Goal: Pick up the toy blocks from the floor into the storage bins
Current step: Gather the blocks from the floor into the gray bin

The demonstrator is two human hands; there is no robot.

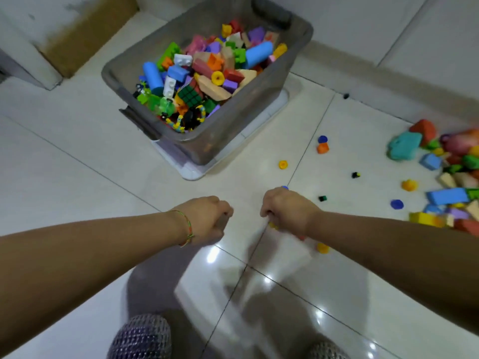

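Observation:
A grey translucent storage bin (207,149) stands on the tiled floor ahead of me, filled with colourful blocks, foam cylinders and a puzzle cube. A pile of toy blocks (445,164) lies at the right edge. Small loose pieces dot the floor between them: a yellow one (283,164), an orange one (322,148), a blue one (396,204) and another yellow one (323,247). My right hand (287,211) hovers low over the floor, fingers curled, with yellow and red bits showing under it. My left hand (207,218) is beside it, fingers curled; nothing shows in it.
The bin sits on a white lid (259,125). A cardboard box (85,35) leans at the back left. A wall skirting (388,81) runs behind the pile. My knees (142,338) are at the bottom of the view.

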